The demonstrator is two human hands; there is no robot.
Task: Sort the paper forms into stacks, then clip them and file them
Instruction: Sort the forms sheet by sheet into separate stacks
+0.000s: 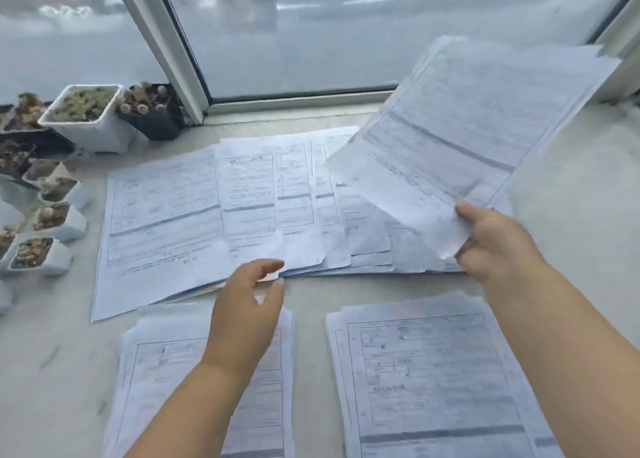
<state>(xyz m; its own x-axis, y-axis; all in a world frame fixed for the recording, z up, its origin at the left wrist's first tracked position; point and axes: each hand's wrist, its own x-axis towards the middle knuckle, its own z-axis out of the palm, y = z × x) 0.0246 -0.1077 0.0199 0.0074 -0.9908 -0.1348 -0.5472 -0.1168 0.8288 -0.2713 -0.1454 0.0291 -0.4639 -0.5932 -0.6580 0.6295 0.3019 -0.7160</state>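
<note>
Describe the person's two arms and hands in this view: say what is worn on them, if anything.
Both forearms are bare as far as the frame shows: no sleeves, gloves, watch or bracelets are visible. The left hand and right hand show no rings on the visible fingers. Nails look short and unpainted, though the picture is soft.

A pale ledge (571, 197) carries fanned forms (207, 208) at centre, two stacks at the bottom, left (156, 371) and right (433, 371), and small pots (90, 118) at the left edge.
</note>
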